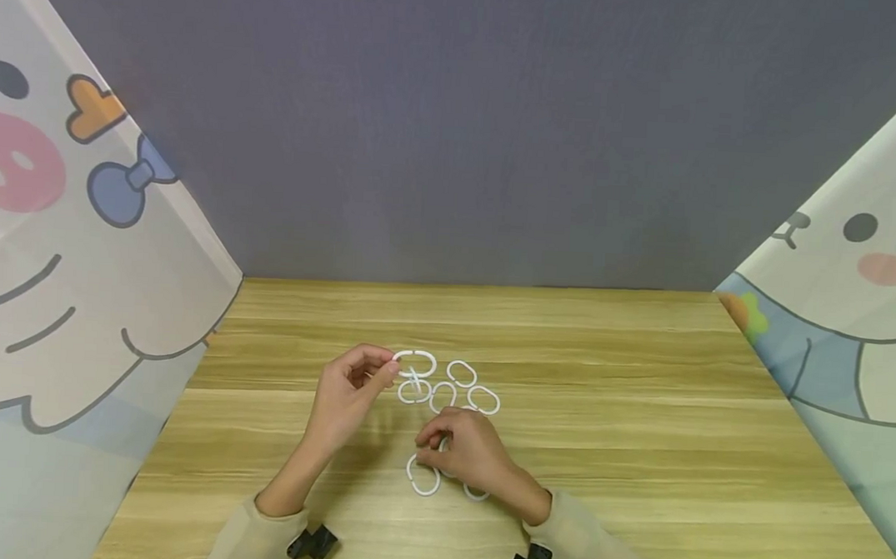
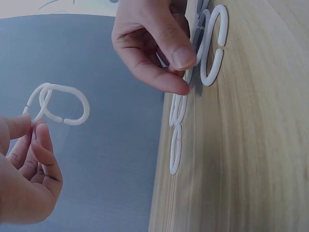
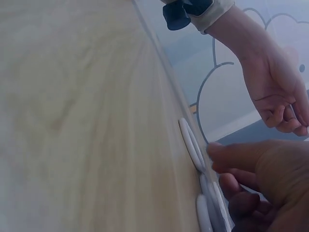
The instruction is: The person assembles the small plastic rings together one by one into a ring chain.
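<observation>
Between thumb and fingertips my left hand [image 1: 345, 396] pinches a white plastic chain link, an oval ring with a small gap. Two linked white links [image 2: 65, 104] show at those fingertips in the left wrist view, raised above the table. My right hand [image 1: 471, 449] is low over the table with fingers bent and its thumb and index tips apart, nothing visible between them. A loose link [image 1: 423, 475] lies just beside its fingertips. Further links are partly hidden beneath that hand, among them one link [image 1: 476, 492] near the wrist.
Several loose links, such as this white link [image 1: 484, 399], lie flat on the wooden table [image 1: 636, 438] between and beyond the hands. A grey panel [image 1: 484, 131] stands at the back, with cartoon-printed walls [image 1: 34, 295] on both sides.
</observation>
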